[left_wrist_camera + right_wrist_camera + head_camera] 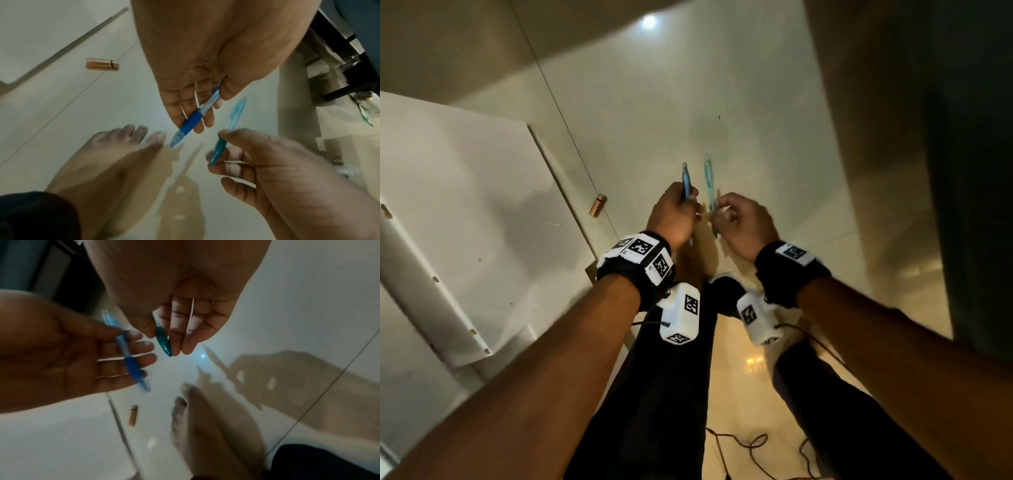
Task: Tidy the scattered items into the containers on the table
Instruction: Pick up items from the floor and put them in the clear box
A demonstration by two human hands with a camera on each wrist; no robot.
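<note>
Left hand (671, 214) grips the blue pen (686, 180); right hand (744, 222) pinches the teal pen (709, 181) — the battery (598, 205) lies on the floor, nearer the left hand.

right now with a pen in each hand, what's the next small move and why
Probably shift the teal pen into the left hand beside the blue pen. That would free the right hand to reach down for the copper-coloured battery lying on the floor, since both hands are full.

We count two pens — one blue pen (686, 180), one teal pen (709, 185) — and one battery (598, 205) on the floor.
</note>
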